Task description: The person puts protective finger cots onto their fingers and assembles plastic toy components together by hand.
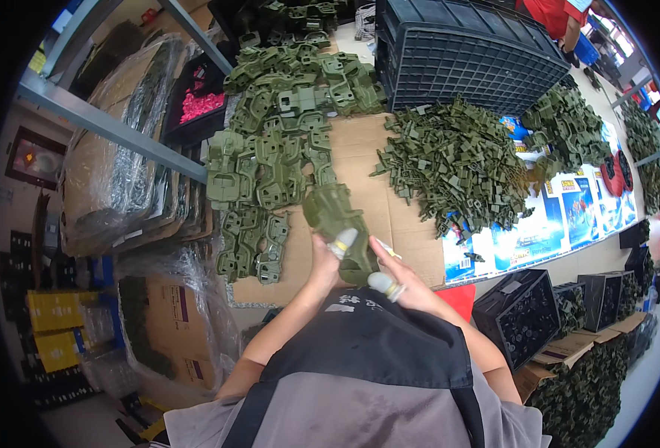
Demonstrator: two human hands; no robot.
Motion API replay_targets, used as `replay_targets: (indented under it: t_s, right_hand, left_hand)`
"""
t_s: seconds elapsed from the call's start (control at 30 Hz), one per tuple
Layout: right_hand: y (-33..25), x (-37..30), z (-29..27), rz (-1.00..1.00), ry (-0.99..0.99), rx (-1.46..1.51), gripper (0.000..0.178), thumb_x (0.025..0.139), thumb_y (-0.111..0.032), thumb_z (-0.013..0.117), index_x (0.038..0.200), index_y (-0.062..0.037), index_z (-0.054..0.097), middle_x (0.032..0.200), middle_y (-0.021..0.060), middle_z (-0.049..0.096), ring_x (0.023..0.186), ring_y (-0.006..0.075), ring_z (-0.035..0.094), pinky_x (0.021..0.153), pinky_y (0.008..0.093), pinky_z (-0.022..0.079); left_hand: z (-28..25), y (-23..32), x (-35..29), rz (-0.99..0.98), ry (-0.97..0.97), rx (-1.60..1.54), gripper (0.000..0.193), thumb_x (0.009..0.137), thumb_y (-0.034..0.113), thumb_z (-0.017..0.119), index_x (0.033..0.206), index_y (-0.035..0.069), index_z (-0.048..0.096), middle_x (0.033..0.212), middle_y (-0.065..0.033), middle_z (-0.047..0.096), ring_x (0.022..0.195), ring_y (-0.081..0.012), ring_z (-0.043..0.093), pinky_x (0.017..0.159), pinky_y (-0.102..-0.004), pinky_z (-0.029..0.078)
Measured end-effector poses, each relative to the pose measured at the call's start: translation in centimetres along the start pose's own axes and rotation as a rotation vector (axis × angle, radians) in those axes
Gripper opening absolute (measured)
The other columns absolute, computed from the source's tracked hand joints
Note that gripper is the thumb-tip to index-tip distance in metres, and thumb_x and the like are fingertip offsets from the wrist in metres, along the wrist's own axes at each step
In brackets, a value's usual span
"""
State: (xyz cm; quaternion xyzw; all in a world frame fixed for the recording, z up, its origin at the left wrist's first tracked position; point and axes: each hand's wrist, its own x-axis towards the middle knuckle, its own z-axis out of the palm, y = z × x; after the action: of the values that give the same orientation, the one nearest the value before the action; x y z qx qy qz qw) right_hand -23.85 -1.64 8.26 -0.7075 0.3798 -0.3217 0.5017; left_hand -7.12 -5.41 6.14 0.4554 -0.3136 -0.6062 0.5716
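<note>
L hand (327,260) & R hand (412,287) clasp green part (339,215), prob. above bare cardbd (360,153) nr edge

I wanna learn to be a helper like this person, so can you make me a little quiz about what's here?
1. Pick one: what do the left hand and right hand hold?
A) a red cup
B) a green plastic part
C) a blue tray
2. True or false: the pile of small green pieces lies left of the bare cardboard strip.
3. Fill in: the bits in the dark bin at upper left are bright ____.

Key: 1 B; 2 false, it lies on the right; 3 pink.
</note>
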Motion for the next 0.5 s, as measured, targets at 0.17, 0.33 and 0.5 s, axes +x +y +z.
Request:
replay_targets:
  t_s: [0.17,0.33,0.5]
  right_hand:
    - [1.9,0.1,1.0,0.294,0.230,0.899,0.062,0.080,-0.020,0.057,0.132,-0.0098,0.027,0.099,0.0056,0.048,0.087,0.0100,0.046,0.074,0.0220,0.038]
    - [1.6,-0.4,-2.3,0.430,0.148,0.443,0.061,0.074,-0.019,0.065,0.126,-0.0079,0.035,0.096,0.0073,0.057,0.086,0.0136,0.055,0.072,0.0247,0.044]
    - [0.2,-1.0,-4.7,0.269,0.066,-0.243,0.058,0.071,-0.023,0.066,0.120,-0.0053,0.041,0.102,0.0163,0.057,0.094,0.0254,0.056,0.079,0.0332,0.044]
  left_hand:
    - [0.5,-0.1,-0.7,-0.007,-0.090,-0.128,0.041,0.078,0.014,0.058,0.114,0.005,0.040,0.103,-0.0048,0.052,0.090,-0.0120,0.053,0.076,-0.0273,0.045]
    - [0.3,0.8,-1.2,0.272,0.108,-0.156,0.069,0.072,0.024,0.065,0.126,0.007,0.026,0.120,-0.0107,0.039,0.116,-0.0254,0.032,0.097,-0.0395,0.025]
    - [3.1,8.4,-1.4,0.705,-0.431,1.480,0.076,0.063,0.036,0.068,0.126,0.008,0.034,0.122,-0.0158,0.039,0.117,-0.0376,0.030,0.099,-0.0496,0.016]
